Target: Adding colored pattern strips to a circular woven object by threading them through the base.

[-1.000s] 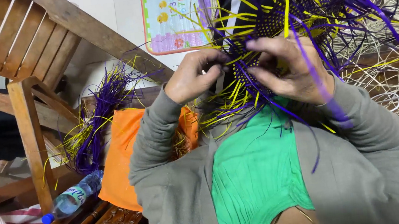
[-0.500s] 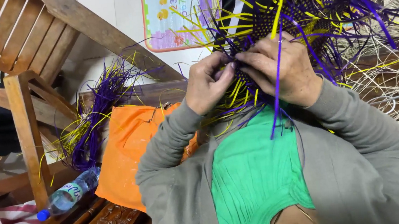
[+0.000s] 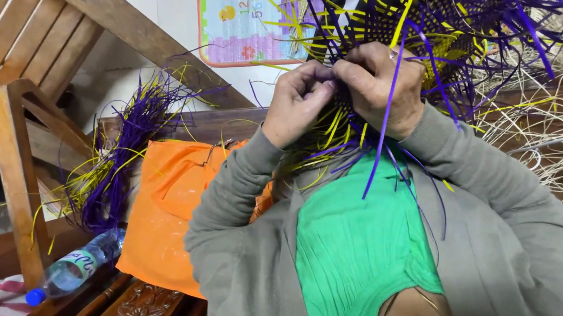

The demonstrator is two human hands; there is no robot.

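I work a half-woven purple and yellow strip basket (image 3: 436,27), held up close before me. My left hand (image 3: 300,103) is clenched around its near edge, pinching strands; my right hand (image 3: 383,86) grips 1 loose purple strip (image 3: 382,139) against the weave. The step looks like interlacing; next, that strip likely needs tucking under a neighbour. Loose ends bristle outward.

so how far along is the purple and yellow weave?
Done: a dense woven patch shows above the hands. In hand: left hand and right hand pinch strands at its lower edge. Left: many loose purple and yellow strips stick out unwoven, and a spare bundle lies by the orange bag.
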